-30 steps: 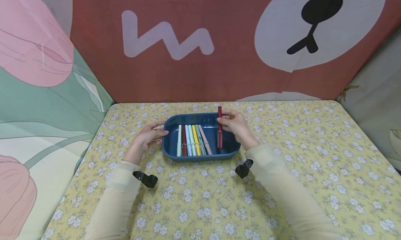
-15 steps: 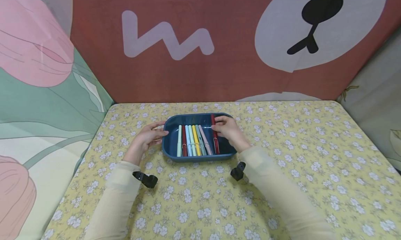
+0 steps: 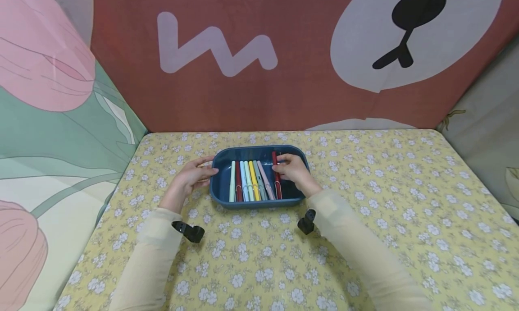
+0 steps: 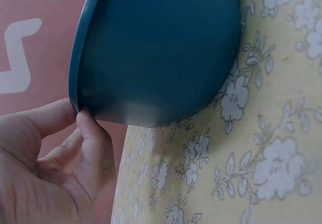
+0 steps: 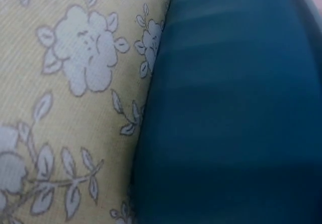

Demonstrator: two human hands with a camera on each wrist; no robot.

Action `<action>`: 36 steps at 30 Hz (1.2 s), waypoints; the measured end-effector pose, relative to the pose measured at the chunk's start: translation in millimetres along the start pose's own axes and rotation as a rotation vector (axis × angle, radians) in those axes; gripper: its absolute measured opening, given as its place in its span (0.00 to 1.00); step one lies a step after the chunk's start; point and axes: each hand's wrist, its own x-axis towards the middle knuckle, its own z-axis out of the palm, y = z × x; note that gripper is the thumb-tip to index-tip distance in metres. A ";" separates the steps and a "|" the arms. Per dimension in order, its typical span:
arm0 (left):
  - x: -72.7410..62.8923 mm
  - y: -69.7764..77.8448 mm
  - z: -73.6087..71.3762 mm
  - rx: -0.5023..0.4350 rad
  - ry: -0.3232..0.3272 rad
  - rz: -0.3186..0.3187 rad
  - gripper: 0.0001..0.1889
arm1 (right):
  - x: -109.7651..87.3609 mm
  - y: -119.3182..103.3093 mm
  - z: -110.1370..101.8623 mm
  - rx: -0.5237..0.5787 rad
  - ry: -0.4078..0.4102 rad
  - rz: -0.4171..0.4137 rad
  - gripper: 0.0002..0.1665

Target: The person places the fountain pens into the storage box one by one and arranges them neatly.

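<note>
A dark blue tray (image 3: 259,205) with rounded corners stands on the table. My left hand (image 3: 190,178) pinches its left rim between thumb and fingers, as the left wrist view shows on the tray wall (image 4: 156,58). Inside, my right hand (image 3: 295,171) holds a dark red pen (image 3: 277,180) by its upper part; the pen's lower end is low in the tray. To its left lie several pens side by side, among them another dark red pen (image 3: 239,182), a yellow pen (image 3: 253,180) and a pink pen (image 3: 266,180). The right wrist view catches only the tray's outer wall (image 5: 231,113) and cloth.
A yellow floral cloth (image 3: 243,266) covers the table around the tray. Behind the table's far edge hangs a reddish-brown printed backdrop (image 3: 300,94). A green and pink printed cloth (image 3: 52,135) hangs at the left side.
My right hand has carried the dark red pen leftward and down into the tray, closer to the pink pen. My left hand stays on the rim.
</note>
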 end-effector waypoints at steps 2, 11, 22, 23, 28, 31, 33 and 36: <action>0.4 0.1 0.2 0.001 -0.001 0.005 0.32 | 0.2 0.0 0.2 -0.015 0.001 -0.002 0.26; 1.6 0.9 0.4 0.006 0.003 0.010 0.33 | 5.2 2.3 1.6 -0.031 -0.009 0.018 0.25; 0.5 0.7 0.5 0.013 0.003 0.000 0.33 | 9.8 5.4 4.2 -0.003 -0.022 0.055 0.24; 0.5 0.6 0.4 0.013 0.003 0.000 0.33 | 10.0 5.3 4.4 -0.001 -0.021 0.057 0.24; 0.5 0.2 0.3 0.018 0.004 -0.001 0.33 | 11.1 5.2 5.4 0.006 -0.032 0.076 0.24; 0.3 0.1 0.2 0.022 0.005 -0.003 0.33 | 11.8 5.7 5.0 0.012 -0.045 0.086 0.24; 0.1 0.2 0.3 0.024 0.005 -0.004 0.33 | 12.4 6.1 4.5 0.013 -0.056 0.090 0.25; -0.1 0.1 0.2 0.027 0.003 -0.002 0.33 | 13.0 6.8 4.0 0.009 -0.069 0.094 0.26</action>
